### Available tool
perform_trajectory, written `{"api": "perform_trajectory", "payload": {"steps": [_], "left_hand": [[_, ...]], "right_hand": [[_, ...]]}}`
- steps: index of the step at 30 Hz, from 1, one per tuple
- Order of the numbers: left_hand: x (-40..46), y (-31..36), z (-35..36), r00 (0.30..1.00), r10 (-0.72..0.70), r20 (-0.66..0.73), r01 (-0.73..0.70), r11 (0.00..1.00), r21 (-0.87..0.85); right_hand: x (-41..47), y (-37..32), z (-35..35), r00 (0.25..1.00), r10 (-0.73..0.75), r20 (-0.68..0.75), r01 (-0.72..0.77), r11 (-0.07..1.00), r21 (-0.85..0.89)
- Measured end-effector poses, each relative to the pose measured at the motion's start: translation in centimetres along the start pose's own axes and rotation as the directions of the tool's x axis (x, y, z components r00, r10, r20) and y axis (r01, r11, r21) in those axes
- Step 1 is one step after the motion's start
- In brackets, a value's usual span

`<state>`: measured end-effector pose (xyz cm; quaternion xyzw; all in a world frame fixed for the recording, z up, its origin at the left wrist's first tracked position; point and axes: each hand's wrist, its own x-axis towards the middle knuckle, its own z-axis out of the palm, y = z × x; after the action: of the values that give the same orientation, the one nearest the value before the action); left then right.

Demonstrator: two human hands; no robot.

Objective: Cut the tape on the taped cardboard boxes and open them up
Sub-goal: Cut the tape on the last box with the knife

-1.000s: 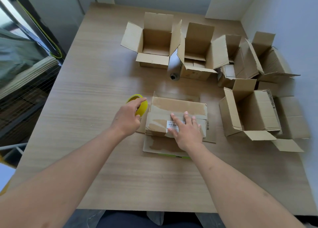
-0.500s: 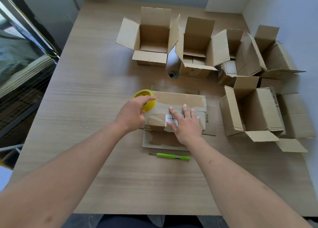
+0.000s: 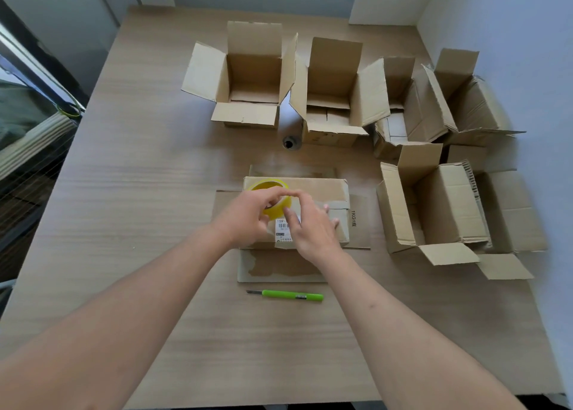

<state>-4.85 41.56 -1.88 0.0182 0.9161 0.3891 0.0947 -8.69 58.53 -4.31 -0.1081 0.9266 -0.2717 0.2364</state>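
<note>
A closed cardboard box (image 3: 322,189) with a white barcode label lies in the middle of the table on flattened cardboard. My left hand (image 3: 248,216) holds a yellow tape roll (image 3: 273,199) above the box's left part. My right hand (image 3: 313,227) hovers over the box top, thumb and forefinger touching the roll's edge. A green utility knife (image 3: 288,295) lies on the table in front of the box, apart from both hands.
Several opened cardboard boxes stand at the back (image 3: 251,78) and along the right side (image 3: 440,205). A grey roll (image 3: 290,137) lies between two back boxes. The wooden table (image 3: 124,192) has a wall to the right and a window to the left.
My left hand carried the yellow tape roll from the table's left onto the box top. My right hand lifted off the box and met the roll.
</note>
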Motion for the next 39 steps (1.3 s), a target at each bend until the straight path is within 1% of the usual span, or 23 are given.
{"api": "perform_trajectory", "payload": {"steps": [3,6,9,11,14,19,20,21,22,24,27,29,30,31,34,36,39], "left_hand": [[0.6,0.7,0.2,1.000,-0.007,0.004,0.007,1.000,-0.018],[1.1,1.2,0.3,0.998,-0.039,0.046,0.040,0.999,-0.012],[1.7,1.3,0.5,0.996,-0.071,0.056,0.071,0.997,-0.006],[2.0,1.3,0.5,0.993,-0.098,0.064,0.099,0.995,-0.018],[2.5,1.2,0.3,0.989,-0.120,0.083,0.121,0.993,-0.011],[3.0,1.2,-0.2,0.985,-0.127,0.117,0.121,0.991,0.057],[3.0,1.4,-0.3,0.986,-0.116,0.120,0.106,0.991,0.085],[3.0,1.6,-0.3,0.988,-0.094,0.122,0.076,0.986,0.149],[3.1,1.8,-0.3,0.990,-0.071,0.123,0.038,0.968,0.250],[3.0,2.5,-0.1,0.992,-0.037,0.121,-0.021,0.896,0.444],[3.5,4.2,0.2,0.995,0.017,0.093,-0.071,0.793,0.605],[4.2,5.2,0.7,0.997,0.005,0.073,-0.055,0.709,0.703],[4.5,5.5,0.9,0.998,-0.025,0.062,-0.028,0.682,0.730],[4.9,5.7,0.9,0.997,-0.061,0.056,0.000,0.681,0.732],[5.9,5.6,0.9,0.987,-0.145,0.072,0.058,0.732,0.679],[6.2,5.8,0.8,0.983,-0.159,0.089,0.067,0.770,0.634],[6.4,5.9,0.9,0.980,-0.172,0.101,0.089,0.832,0.548]], "right_hand": [[0.0,0.2,-0.5,0.998,-0.010,-0.068,0.017,0.995,0.098],[-0.1,0.6,-0.8,0.978,-0.014,-0.209,0.060,0.975,0.215],[0.0,0.7,-0.9,0.958,-0.003,-0.286,0.076,0.966,0.245],[0.0,0.7,-0.9,0.958,-0.018,-0.286,0.089,0.967,0.239],[-0.2,0.7,-1.2,0.970,-0.032,-0.242,0.087,0.972,0.219],[-0.1,1.0,-2.5,0.977,-0.083,-0.196,0.092,0.995,0.036],[-0.1,1.0,-2.8,0.980,-0.091,-0.174,0.093,0.996,0.003],[-0.1,1.2,-3.0,0.983,-0.092,-0.159,0.089,0.996,-0.029],[-0.1,1.4,-3.3,0.985,-0.087,-0.149,0.079,0.995,-0.057],[-0.1,1.9,-3.8,0.991,-0.063,-0.118,0.054,0.995,-0.080],[0.1,3.1,-4.5,0.998,0.016,-0.068,-0.018,1.000,-0.020],[0.1,4.0,-4.9,0.996,0.069,-0.056,-0.068,0.998,0.017],[0.1,4.3,-4.9,0.995,0.083,-0.050,-0.081,0.996,0.037],[0.0,4.5,-5.0,0.995,0.090,-0.045,-0.088,0.994,0.063],[-0.1,4.8,-5.4,0.994,0.095,-0.046,-0.085,0.980,0.182],[-0.2,5.0,-5.5,0.989,0.125,-0.079,-0.096,0.948,0.303],[-0.2,5.9,-5.5,0.966,0.218,-0.136,-0.131,0.873,0.470]]}}
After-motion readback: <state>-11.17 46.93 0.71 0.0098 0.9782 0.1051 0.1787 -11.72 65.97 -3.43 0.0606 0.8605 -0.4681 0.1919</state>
